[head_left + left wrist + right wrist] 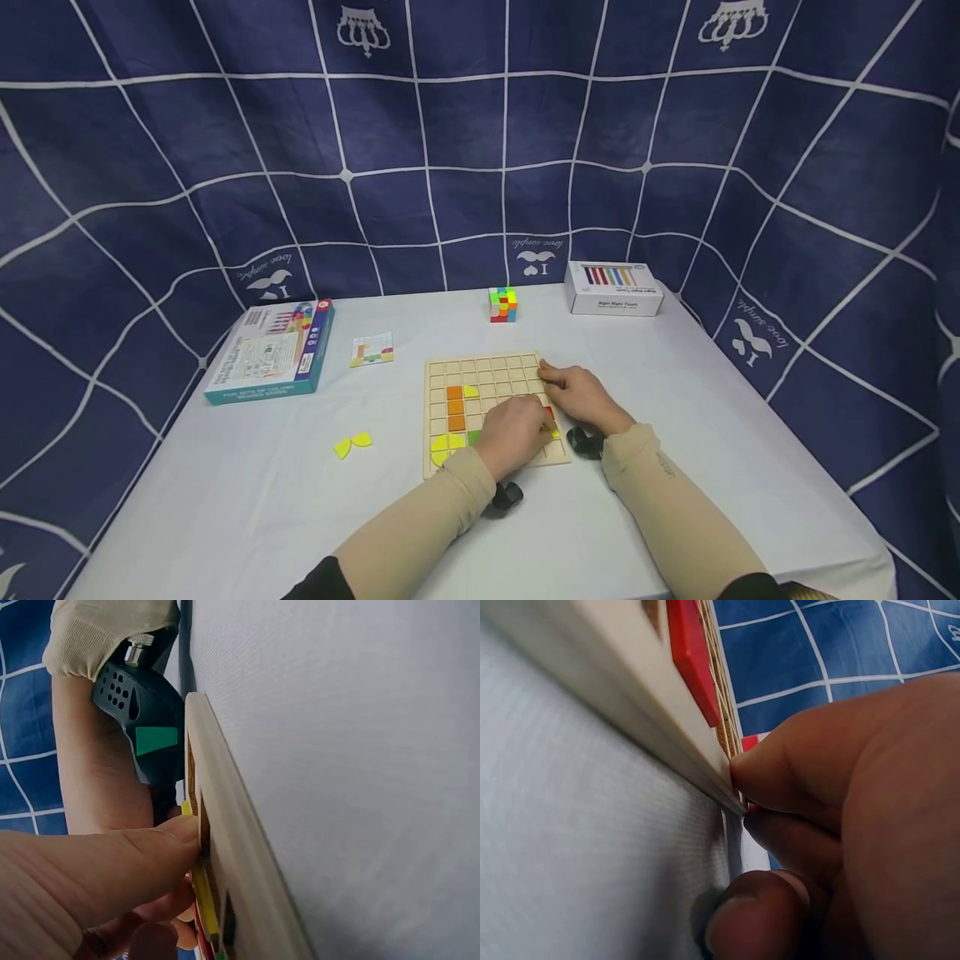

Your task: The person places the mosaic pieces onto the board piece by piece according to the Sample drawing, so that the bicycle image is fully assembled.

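A wooden grid board lies on the white table, with orange squares, yellow quarter-round pieces and a green piece in its cells. My left hand reaches over the board's lower right, fingers curled at a yellow piece. In the left wrist view, the thumb is right at the yellow piece by the board's rim. My right hand pinches the board's right edge near its upper corner. A red piece sits close to that edge in the right wrist view.
Two loose yellow pieces lie left of the board. Behind them are a patterned card and a flat teal-edged box. A puzzle cube and a white box stand at the back, before a blue checked curtain.
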Available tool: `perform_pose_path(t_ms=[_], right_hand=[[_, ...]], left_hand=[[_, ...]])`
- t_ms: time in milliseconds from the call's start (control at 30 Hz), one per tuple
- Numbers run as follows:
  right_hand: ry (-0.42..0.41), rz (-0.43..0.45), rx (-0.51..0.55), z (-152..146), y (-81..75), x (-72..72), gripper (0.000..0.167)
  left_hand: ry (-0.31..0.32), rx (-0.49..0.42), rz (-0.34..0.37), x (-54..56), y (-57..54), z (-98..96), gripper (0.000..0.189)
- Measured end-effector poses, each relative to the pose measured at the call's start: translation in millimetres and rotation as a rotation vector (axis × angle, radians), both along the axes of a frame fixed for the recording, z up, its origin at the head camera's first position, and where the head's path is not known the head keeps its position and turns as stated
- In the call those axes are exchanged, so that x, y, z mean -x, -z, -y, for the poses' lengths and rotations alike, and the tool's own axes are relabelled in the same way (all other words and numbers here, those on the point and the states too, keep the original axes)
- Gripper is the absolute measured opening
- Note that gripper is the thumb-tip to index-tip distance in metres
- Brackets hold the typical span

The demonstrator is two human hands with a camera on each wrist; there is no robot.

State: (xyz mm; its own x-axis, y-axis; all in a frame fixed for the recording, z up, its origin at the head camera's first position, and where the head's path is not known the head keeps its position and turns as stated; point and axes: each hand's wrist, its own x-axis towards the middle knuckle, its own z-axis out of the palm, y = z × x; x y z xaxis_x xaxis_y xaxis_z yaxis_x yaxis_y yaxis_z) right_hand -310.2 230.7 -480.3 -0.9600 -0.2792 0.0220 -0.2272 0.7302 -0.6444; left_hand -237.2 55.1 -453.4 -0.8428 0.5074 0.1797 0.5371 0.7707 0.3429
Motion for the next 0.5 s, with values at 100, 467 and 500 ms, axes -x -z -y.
perform_pose_path(t_ms=[100, 467, 500], right_hand=[[-0.001, 0.004, 0.002, 0, 0.1, 0.4, 0.044], [0.020, 0.032, 0.007, 0, 0.2, 0.4, 0.043], [0.023, 0.038, 0.010, 0, 0.2, 0.8, 0.043]], left_hand=[[-0.006, 0.024, -0.031, -1.5, 0.1, 0.3, 0.013], [-0.018, -0.001, -0.162, -11.5, -6.8, 26.1, 0.018], [-0.032, -0.023, -0.171, -12.9, -8.7, 34.3, 0.019]])
